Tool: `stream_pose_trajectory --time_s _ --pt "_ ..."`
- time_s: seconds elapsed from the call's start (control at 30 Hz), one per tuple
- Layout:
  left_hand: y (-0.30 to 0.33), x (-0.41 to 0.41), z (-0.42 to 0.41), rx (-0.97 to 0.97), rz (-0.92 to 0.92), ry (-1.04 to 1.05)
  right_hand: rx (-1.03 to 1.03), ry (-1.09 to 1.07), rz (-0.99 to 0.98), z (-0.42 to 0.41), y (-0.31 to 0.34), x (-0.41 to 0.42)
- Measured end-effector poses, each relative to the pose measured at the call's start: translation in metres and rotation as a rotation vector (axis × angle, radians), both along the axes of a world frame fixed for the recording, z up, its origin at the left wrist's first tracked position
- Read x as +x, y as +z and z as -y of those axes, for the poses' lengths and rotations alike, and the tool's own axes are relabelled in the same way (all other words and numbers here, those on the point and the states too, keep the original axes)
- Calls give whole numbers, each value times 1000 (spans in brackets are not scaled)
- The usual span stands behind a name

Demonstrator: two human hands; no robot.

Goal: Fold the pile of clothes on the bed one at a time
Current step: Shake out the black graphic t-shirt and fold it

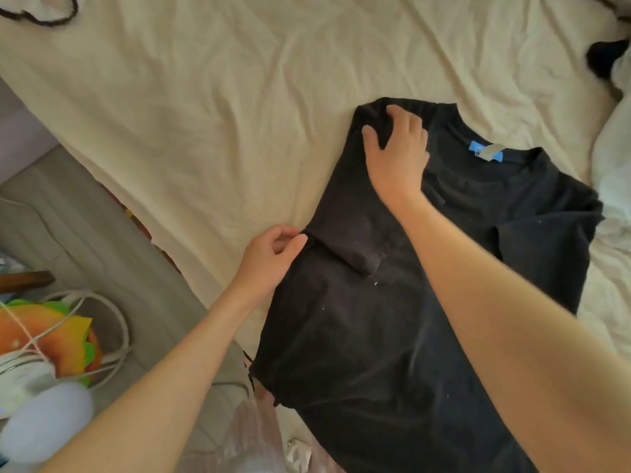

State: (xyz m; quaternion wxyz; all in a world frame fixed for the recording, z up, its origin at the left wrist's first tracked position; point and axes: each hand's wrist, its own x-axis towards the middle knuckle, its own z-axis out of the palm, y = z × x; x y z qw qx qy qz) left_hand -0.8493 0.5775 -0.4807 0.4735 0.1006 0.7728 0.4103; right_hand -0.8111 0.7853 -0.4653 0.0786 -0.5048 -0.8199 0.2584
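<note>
Black T-shirt (392, 336) spread on cream bedsheet (205, 114), lower right of frame, sleeve folded inward. Left hand (269, 254) pinches shirt's left edge, centre frame. Right hand (397, 151) beyond, fingers curled gripping shoulder fabric. Blue neck label (485, 151) farther right.

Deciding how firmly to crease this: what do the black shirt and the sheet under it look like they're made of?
The black shirt looks like soft matte cotton knit: it drapes limply, its sleeve folds flat, and it carries pale lint specks. The cream sheet looks like thin woven cotton or a blend, dull, covered in fine sharp wrinkles. Fibre content can't be confirmed for either.
</note>
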Motion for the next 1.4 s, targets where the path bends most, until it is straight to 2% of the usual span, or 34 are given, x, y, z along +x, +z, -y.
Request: stream_pose_trajectory --time_s 0.1,0.23,0.3,0.4,0.5,0.67,0.8,0.97,1.1,1.17,1.23,1.3,1.4 --pt "2 11 20 -31 37 -12 179 184 48 57 0 47" --pt "-5 34 64 -101 95 -83 95 377 273 137 -9 115" --pt "-10 45 90 -141 150 -111 9 334 360 166 -10 142" --pt "-19 59 126 -208 191 -219 -79 201 360 193 -5 173" --pt "-25 73 147 -225 140 -291 -106 115 356 210 2 200" --pt "-21 85 146 -313 77 -244 -112 57 392 229 10 246" --pt "-6 98 160 -313 -20 -241 -111 -151 381 231 20 295" --pt "4 128 188 -365 -6 -312 -138 -473 417 227 31 379" --pt "15 159 216 -426 -58 -162 -217 -689 424 233 31 443" --pt "20 174 229 -453 -74 -81 -339 -829 332 238 27 465" --pt "24 187 240 -445 -66 -24 -538 -999 154 244 24 478" --pt "30 197 248 -418 -21 33 -717 -1032 53 253 21 489" --pt "41 205 253 -358 122 184 -871 -1102 -39 262 18 504"
